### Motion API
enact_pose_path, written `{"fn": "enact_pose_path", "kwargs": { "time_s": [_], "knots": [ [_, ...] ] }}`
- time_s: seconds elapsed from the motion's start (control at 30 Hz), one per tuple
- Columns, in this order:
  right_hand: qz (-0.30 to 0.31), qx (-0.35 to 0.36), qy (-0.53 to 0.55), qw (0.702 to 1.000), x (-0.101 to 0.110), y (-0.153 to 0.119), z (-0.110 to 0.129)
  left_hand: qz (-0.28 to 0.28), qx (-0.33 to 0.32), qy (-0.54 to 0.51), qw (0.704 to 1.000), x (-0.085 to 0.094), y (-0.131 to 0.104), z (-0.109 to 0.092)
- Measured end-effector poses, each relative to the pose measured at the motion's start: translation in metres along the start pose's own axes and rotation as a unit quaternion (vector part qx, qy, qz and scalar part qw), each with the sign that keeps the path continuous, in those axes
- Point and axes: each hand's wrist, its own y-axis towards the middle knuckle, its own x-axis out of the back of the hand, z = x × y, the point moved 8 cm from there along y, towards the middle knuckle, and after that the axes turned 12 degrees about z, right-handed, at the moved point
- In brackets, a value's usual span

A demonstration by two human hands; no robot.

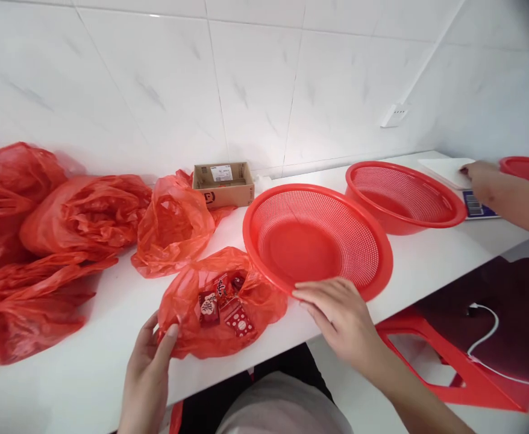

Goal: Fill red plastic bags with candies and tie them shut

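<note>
My left hand (149,361) pinches the near left edge of a red plastic bag (183,301), thumb on top. The bag lies spread open on the table, and several small red packets (209,308) show inside it, one of them with white dots. My right hand (341,313) grips the near rim of a red plastic colander (298,247), fingers over the edge and the thumb lower down. Nothing shows inside this colander, which sits tilted slightly toward me, its left rim against the bag.
More red plastic bags (88,211) crowd the left of the white table (115,337). A cardboard box (231,194) stands near the wall, and a second red colander (400,211) is at right. Another person's hand (476,175) is over a scale (476,208). A red stool (467,374) stands below.
</note>
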Motion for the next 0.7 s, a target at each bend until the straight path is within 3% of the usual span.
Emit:
{"fn": "enact_pose_path", "kwargs": {
  "time_s": [0.07,0.13,0.23,0.3,0.37,0.5,0.6,0.7],
  "knots": [
    [-0.025,0.011,0.002,1.000,0.006,0.021,-0.015,0.014,-0.001,-0.024,1.000,-0.002,-0.001,-0.003],
    [-0.097,0.020,0.024,0.995,0.015,0.037,-0.024,0.023,0.006,-0.066,0.998,-0.002,-0.003,0.000],
    [-0.187,0.033,0.091,0.978,0.013,0.042,-0.017,0.033,0.025,-0.095,0.995,0.000,-0.006,0.008],
    [-0.162,0.053,0.126,0.977,-0.008,0.041,-0.002,0.034,0.039,-0.096,0.994,0.001,-0.008,0.013],
    [-0.089,0.051,0.123,0.987,-0.041,0.039,0.008,0.033,0.050,-0.094,0.994,0.001,-0.009,0.017],
    [0.032,-0.071,0.089,0.993,-0.096,0.033,-0.022,0.084,0.045,-0.070,0.993,-0.010,-0.004,0.014],
    [0.077,-0.105,0.133,0.983,-0.092,0.034,-0.045,0.054,-0.010,-0.057,0.997,0.001,0.002,-0.006],
    [0.047,-0.115,0.261,0.957,-0.041,0.037,-0.050,-0.088,-0.129,-0.051,0.986,0.039,-0.004,-0.051]
  ]
}}
